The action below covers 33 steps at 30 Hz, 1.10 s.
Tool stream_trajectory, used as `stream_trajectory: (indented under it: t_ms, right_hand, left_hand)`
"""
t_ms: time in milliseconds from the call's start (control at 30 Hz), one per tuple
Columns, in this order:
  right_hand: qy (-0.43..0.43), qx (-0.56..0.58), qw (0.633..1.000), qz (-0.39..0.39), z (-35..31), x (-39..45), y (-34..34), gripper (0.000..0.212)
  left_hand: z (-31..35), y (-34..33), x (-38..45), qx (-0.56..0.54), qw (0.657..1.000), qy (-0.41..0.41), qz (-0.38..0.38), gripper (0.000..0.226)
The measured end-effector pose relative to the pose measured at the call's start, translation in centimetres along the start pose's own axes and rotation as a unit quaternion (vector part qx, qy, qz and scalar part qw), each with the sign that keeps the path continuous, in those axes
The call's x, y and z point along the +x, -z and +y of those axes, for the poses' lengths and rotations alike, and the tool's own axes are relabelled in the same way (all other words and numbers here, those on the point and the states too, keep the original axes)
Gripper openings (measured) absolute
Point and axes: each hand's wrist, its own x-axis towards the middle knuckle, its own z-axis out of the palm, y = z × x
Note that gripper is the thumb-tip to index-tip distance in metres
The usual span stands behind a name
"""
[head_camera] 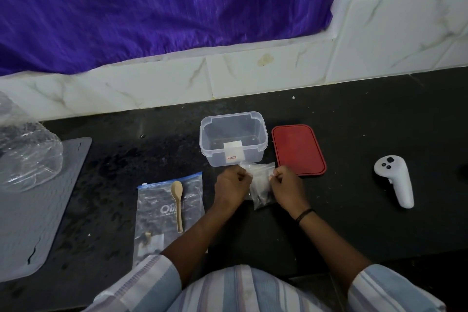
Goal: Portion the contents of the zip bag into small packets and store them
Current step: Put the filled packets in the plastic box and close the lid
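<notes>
A small clear packet point(260, 185) hangs between my two hands just in front of the clear plastic container point(210, 139). My left hand point(231, 186) pinches the packet's upper left edge and my right hand point(287, 186) pinches its upper right edge. Dark contents show dimly in the packet's lower part. The container stands open with nothing visible inside. The zip bag point(152, 210) with a blue seal lies flat on the dark counter to the left, holding dark contents. A pale wooden spoon point(178, 202) rests on top of the bag.
The red lid point(298, 149) lies right of the container. A white handheld controller point(395, 180) lies further right. A grey mat point(33, 223) and crumpled clear plastic point(27, 157) sit at the left. A white tiled wall and purple cloth point(152, 7) stand behind.
</notes>
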Motion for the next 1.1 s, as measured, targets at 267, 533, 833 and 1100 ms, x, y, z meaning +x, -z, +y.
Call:
stream_trajectory:
  t_ms: [267, 533, 833, 1100]
  right_hand:
    - [0.032, 0.134, 0.99, 0.035, -0.3, -0.9, 0.7, 0.009]
    - [0.156, 0.232, 0.956, 0.083, -5.7, 0.2, 3.1, 0.014]
    - [0.234, 0.135, 0.96, 0.07, -11.3, 6.4, 3.2, 0.021]
    - [0.19, -0.034, 0.981, -0.018, -12.0, 9.9, 1.2, 0.02]
  left_hand:
    - [-0.1, 0.7, -0.9, -0.165, 0.986, -0.026, -0.007, 0.016]
    - [3.1, 4.8, 0.2, -0.176, 0.962, -0.17, 0.119, 0.012]
    - [5.6, 8.0, 6.8, -0.204, 0.946, -0.136, 0.213, 0.009]
    - [4.2, 7.9, 10.3, -0.084, 0.986, -0.075, 0.121, 0.007]
